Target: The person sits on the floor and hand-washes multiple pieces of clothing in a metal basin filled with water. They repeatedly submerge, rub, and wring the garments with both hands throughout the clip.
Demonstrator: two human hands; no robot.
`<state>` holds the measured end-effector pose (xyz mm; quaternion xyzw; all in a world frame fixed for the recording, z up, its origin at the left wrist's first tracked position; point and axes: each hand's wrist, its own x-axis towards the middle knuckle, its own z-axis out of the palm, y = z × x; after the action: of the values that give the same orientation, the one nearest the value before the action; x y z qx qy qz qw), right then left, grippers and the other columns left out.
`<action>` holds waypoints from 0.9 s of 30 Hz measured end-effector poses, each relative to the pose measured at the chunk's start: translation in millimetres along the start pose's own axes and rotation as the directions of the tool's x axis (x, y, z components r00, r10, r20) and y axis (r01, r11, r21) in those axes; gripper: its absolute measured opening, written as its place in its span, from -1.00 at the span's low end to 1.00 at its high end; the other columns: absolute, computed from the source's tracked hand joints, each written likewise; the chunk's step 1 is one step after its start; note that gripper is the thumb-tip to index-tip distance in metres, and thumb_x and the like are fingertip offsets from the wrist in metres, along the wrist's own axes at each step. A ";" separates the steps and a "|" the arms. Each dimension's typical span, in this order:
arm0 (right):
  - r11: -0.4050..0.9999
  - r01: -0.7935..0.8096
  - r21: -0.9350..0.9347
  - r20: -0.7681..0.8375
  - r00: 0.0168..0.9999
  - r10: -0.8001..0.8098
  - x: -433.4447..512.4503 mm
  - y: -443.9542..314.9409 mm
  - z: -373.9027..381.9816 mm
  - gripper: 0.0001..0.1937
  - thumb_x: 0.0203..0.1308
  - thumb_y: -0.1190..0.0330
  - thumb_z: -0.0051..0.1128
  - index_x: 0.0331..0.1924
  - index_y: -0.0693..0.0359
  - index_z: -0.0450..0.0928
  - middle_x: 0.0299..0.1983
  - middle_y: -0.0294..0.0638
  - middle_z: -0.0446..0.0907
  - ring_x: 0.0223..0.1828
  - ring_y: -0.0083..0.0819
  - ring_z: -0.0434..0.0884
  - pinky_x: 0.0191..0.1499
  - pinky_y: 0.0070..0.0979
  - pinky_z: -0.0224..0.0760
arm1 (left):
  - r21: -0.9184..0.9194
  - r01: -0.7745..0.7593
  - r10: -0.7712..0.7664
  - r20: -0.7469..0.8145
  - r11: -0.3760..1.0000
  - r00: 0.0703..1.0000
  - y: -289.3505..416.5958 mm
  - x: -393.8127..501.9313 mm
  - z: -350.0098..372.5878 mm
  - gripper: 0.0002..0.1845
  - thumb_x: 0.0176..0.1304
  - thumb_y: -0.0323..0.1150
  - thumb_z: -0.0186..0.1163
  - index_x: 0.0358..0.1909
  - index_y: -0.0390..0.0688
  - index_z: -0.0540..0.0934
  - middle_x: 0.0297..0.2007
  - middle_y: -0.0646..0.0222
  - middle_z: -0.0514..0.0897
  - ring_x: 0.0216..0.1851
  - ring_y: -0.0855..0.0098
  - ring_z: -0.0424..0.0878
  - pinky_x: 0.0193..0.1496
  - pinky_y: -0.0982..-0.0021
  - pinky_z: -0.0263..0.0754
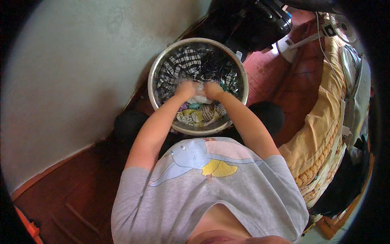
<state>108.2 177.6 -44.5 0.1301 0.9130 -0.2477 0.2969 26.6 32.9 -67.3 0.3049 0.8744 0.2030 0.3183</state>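
Observation:
A round metal basin (152, 91) holds water and soaked cloth. My left hand (186, 90) and my right hand (212, 89) are close together over its middle, both with curled fingers on a wet, whitish cloth (199, 98) between them. Black-and-white checked cloth (190, 61) lies beyond my hands, beside dark wet cloth (216, 62) on the right. Nearer my body lies a yellow and cream piece with print (193, 116), with bits of green and purple fabric next to it. My fingertips are partly hidden by water and cloth.
A plain wall (76, 76) stands close on the left. A black hard-shell suitcase (265, 27) is just beyond the basin. On the right are a white standing fan (342, 27), its cable, and a bed edge with a tan cover (310, 131). The floor (283, 82) is reddish.

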 end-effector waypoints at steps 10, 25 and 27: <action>0.944 0.330 -0.005 -0.661 0.707 -0.251 -85.5 -13.2 -3.7 -0.53 -0.16 0.51 0.33 -0.05 0.20 0.48 -0.08 0.01 0.33 0.03 0.01 0.37 0.06 -0.28 0.33 | -0.154 -0.352 0.302 -0.276 0.923 0.913 18.1 -80.9 -47.3 -0.46 -0.22 -0.25 0.53 -0.21 -0.18 0.47 -0.26 0.23 0.40 -0.20 0.16 0.46 -0.10 0.28 0.40; 0.977 0.050 0.207 -0.493 0.868 0.060 -40.9 -9.1 41.4 -0.24 -0.02 0.23 0.29 0.24 0.31 0.14 0.07 0.28 0.30 -0.01 0.20 0.47 -0.03 -0.12 0.42 | 0.089 0.021 -0.008 -0.146 0.996 0.989 29.6 -55.5 9.3 -0.42 0.09 -0.26 0.29 0.14 -0.11 0.31 0.12 -0.09 0.30 0.01 -0.14 0.47 -0.03 0.04 0.47; 0.988 -0.050 0.143 -0.334 0.938 0.096 -26.0 -6.6 42.0 -0.33 0.09 0.22 0.15 0.23 0.35 0.14 0.01 0.34 0.38 0.01 0.17 0.48 0.00 -0.12 0.41 | 0.140 0.020 -0.003 -0.124 0.990 0.992 27.8 -44.9 15.1 -0.48 0.07 -0.26 0.29 0.08 -0.12 0.39 0.06 -0.09 0.40 -0.04 -0.09 0.52 -0.09 0.05 0.51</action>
<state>146.3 147.4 -55.7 0.2242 0.9266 -0.2702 0.1345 75.6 25.9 -43.3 0.3085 0.9063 0.1572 0.2422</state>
